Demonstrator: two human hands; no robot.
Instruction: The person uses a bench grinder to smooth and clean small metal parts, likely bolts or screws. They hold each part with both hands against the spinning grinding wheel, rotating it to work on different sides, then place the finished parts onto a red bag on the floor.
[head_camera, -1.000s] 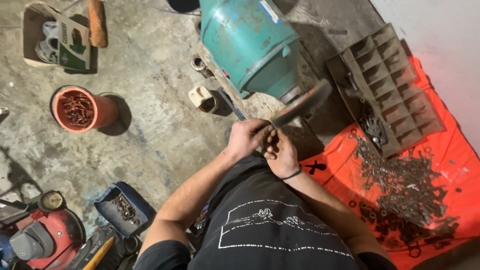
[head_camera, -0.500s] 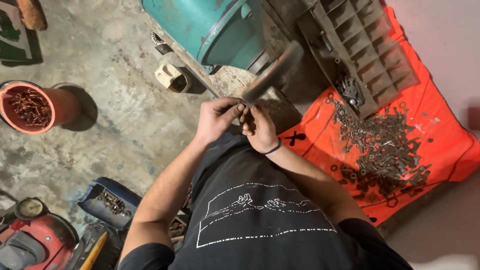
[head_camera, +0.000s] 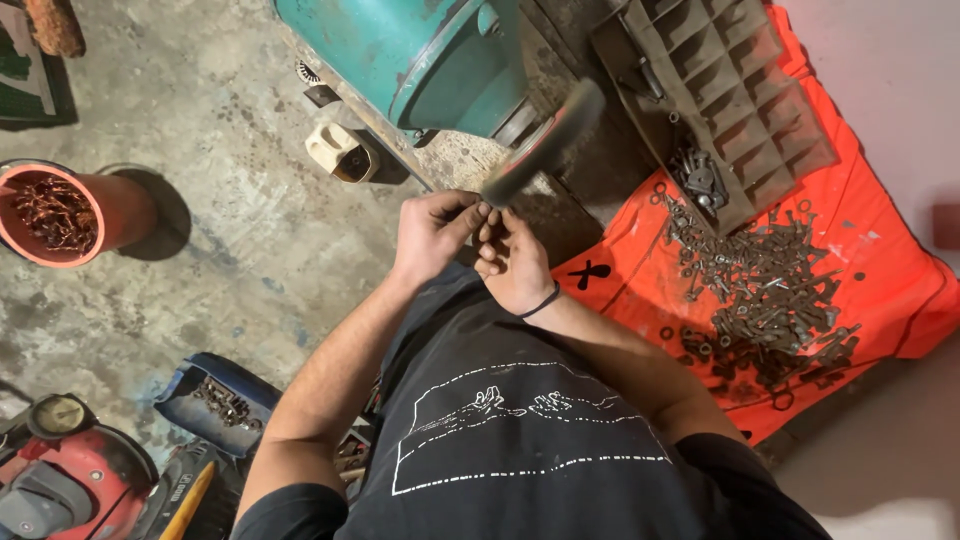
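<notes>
The person wears a black T-shirt (head_camera: 520, 450) (short-sleeved) with a white line drawing of hands. Just beyond the shirt, a thin black wristband (head_camera: 541, 303) circles the right wrist.

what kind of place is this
Likely a small repair or metalwork shop: a teal bench grinder with its wheel, bolts and nuts heaped on an orange sheet, and a bare concrete floor.

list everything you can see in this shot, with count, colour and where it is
bench grinder: one, teal, top centre
grinding wheel: one, grey, just above the hands
compartment tray: one, dark grey, top right
sheet: one, orange, right, on the floor
bolts and washers: a heap, dark metal, on the sheet
pot: one, orange, left, holds rusty bits
tub: one, blue, lower left, holds small parts
plug block: one, cream, by the grinder
left hand: at the wheel, fingertips pinched
right hand: beside it, black wristband
</notes>
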